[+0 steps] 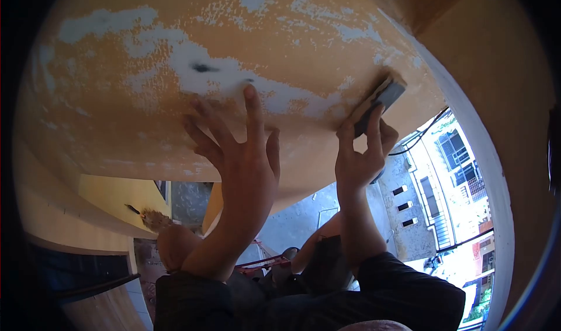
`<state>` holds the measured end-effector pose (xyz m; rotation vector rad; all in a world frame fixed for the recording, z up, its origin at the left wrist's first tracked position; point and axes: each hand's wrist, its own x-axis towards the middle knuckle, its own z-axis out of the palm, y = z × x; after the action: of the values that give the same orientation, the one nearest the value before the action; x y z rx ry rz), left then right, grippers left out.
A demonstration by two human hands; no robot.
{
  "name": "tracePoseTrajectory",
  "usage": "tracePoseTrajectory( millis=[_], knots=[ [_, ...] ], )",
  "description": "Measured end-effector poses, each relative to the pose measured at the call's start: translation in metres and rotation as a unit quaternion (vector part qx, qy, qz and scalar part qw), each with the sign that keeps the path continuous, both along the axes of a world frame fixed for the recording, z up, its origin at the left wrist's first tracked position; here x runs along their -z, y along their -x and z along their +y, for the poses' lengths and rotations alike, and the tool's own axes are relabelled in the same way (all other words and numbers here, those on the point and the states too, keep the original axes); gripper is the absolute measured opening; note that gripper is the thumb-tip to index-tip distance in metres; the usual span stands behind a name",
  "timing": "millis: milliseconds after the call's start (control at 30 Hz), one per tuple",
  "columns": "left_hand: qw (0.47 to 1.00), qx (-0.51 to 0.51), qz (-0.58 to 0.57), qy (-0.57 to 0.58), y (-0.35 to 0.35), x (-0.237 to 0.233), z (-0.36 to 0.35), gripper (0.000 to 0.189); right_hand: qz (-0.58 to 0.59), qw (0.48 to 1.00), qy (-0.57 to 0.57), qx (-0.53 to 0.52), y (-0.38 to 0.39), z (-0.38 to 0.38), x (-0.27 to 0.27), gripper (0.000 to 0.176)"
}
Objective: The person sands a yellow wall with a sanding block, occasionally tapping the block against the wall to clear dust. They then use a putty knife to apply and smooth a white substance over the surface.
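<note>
My left hand (242, 155) is raised to the orange-painted surface (175, 150), fingers spread and nothing in them. Its index fingertip is at a pale, white-patched area (234, 76), close to a small dark mark. A second dark smudge (203, 68) shows up and to the left of that fingertip. Farther right, my right hand (365, 147) grips a grey rectangular block (388, 100), which looks like a sanding block. The block lies at a slant against or very close to the surface, beside a dark shadow. Its contact face is hidden.
A pale raised edge (494, 185) borders the surface at right, with a dark cable (418, 135) below. Lower down are a grey floor (292, 220), a red metal frame (263, 265) and a bristly brush or broom (155, 219). Buildings (453, 150) stand outside at right.
</note>
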<state>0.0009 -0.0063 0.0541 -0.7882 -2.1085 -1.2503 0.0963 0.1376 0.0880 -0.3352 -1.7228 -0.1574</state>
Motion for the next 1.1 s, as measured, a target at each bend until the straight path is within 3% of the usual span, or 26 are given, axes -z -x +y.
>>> tracePoseTrajectory(
  millis=[133, 267, 300, 467, 600, 667, 833, 933, 1100],
  knots=[
    [1.000, -0.001, 0.008, 0.000, 0.002, 0.001, 0.003, 0.070, 0.011, 0.999, -0.033, 0.004, 0.004, 0.005, -0.022, 0.055],
    [1.000, -0.006, 0.005, 0.002, 0.001, 0.002, 0.004, 0.072, -0.007, 1.000, -0.008, -0.020, -0.003, 0.005, -0.002, 0.056],
    [1.000, -0.003, 0.012, 0.000, 0.002, 0.002, 0.003, 0.072, -0.022, 0.998, -0.054, 0.002, -0.004, 0.012, -0.002, 0.057],
    [1.000, 0.001, 0.000, 0.002, -0.001, 0.004, 0.006, 0.071, 0.017, 1.000, 0.004, 0.002, -0.001, 0.006, -0.017, 0.056],
    [1.000, -0.012, 0.026, -0.002, 0.004, 0.002, 0.005, 0.070, -0.043, 0.999, -0.005, 0.003, -0.006, 0.010, -0.010, 0.057],
    [1.000, -0.012, 0.016, 0.004, 0.003, 0.002, 0.006, 0.070, 0.028, 1.000, 0.000, -0.011, 0.007, 0.007, -0.025, 0.058],
    [1.000, -0.007, 0.017, -0.006, 0.005, -0.002, 0.002, 0.069, -0.032, 0.999, -0.009, 0.018, -0.010, 0.006, -0.009, 0.055],
    [1.000, 0.001, 0.022, -0.010, 0.002, 0.001, 0.005, 0.068, 0.007, 0.999, 0.024, 0.042, -0.001, 0.005, -0.035, 0.054],
    [0.999, -0.002, 0.022, -0.033, 0.005, 0.003, 0.005, 0.063, -0.014, 0.998, 0.057, -0.013, -0.010, 0.001, -0.010, 0.057]
  ],
)
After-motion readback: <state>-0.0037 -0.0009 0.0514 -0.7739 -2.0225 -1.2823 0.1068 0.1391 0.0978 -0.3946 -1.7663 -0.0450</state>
